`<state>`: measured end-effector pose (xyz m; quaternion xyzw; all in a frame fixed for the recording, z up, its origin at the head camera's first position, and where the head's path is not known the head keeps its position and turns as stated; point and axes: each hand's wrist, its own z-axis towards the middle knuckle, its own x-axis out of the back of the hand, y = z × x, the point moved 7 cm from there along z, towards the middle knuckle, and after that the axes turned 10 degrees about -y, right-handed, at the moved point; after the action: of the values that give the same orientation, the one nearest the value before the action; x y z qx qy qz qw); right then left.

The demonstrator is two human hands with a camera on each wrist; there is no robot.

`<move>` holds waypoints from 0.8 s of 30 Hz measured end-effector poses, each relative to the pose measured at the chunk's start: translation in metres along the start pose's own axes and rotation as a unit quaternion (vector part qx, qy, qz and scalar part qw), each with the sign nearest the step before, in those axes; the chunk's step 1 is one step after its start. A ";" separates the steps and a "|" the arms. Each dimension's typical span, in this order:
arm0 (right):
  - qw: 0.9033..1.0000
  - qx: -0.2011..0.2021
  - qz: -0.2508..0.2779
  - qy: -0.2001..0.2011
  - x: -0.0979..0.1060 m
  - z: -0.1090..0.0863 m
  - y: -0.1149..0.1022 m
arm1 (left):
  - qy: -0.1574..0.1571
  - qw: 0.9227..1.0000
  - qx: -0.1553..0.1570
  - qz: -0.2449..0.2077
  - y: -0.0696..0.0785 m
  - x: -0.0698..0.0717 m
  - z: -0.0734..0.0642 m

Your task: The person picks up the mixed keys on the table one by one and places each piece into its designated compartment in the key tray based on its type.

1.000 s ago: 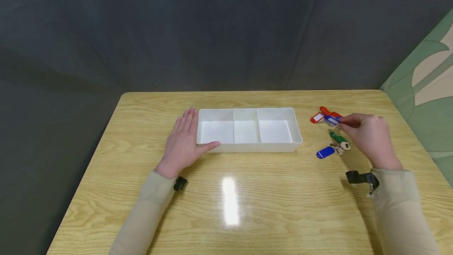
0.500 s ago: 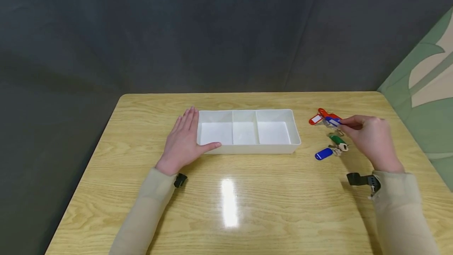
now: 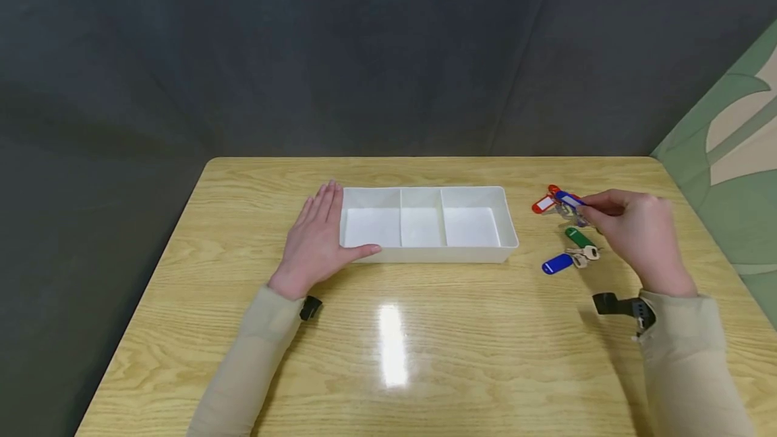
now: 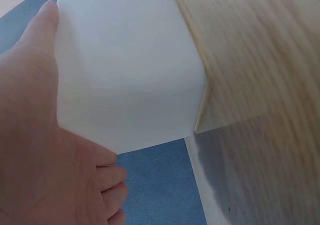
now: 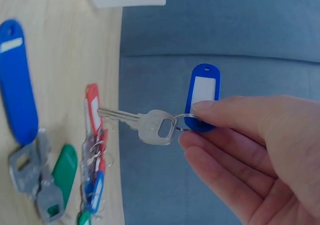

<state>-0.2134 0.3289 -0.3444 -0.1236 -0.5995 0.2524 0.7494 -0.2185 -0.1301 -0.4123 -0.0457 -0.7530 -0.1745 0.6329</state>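
My right hand (image 3: 643, 238) pinches a blue key tag (image 5: 204, 85) between thumb and fingers, above the table. From its ring hangs a silver key (image 5: 157, 127), seen clearly in the right wrist view. Just below and beside it on the table lie red tags (image 3: 543, 204) with keys. Nearer me are a green tag (image 3: 579, 237) and another blue tag (image 3: 557, 264) with keys. My left hand (image 3: 312, 245) rests straight-fingered against the left end of a white three-compartment tray (image 3: 425, 255), its thumb along the front rim.
The wooden table (image 3: 291, 369) carries the tray in its middle and the key cluster at right. Dark fabric (image 3: 376, 52) stands behind the table's far edge, and a green patterned panel (image 3: 746, 127) borders the right side.
The pinched blue tag has risen slightly off the pile with its key, as my right hand lifted a little. My left hand stays against the tray.
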 end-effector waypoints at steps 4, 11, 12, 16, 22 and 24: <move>1.000 0.007 0.016 0.010 0.002 0.001 -0.008 | 0.000 1.000 0.000 -0.004 0.000 -0.001 0.000; 0.999 0.008 0.040 0.026 0.008 0.002 -0.019 | 0.005 1.000 -0.004 -0.009 0.000 -0.001 0.000; 0.999 0.006 0.042 0.028 0.009 0.003 -0.021 | 0.007 1.000 -0.004 -0.009 0.000 0.000 0.001; 0.999 0.002 0.043 0.030 0.011 0.005 -0.028 | 0.011 1.000 -0.004 -0.011 -0.001 0.001 0.001; 0.998 -0.002 0.050 0.027 0.011 0.006 -0.034 | 0.010 1.000 -0.005 -0.013 0.000 0.002 0.002; 0.998 0.001 0.054 0.030 0.012 0.006 -0.036 | 0.010 1.000 -0.005 -0.014 0.000 0.002 0.002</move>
<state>-0.2095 0.3043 -0.3150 -0.1622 -0.5688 0.2891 0.7527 -0.2203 -0.1296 -0.4106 -0.0362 -0.7460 -0.1878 0.6378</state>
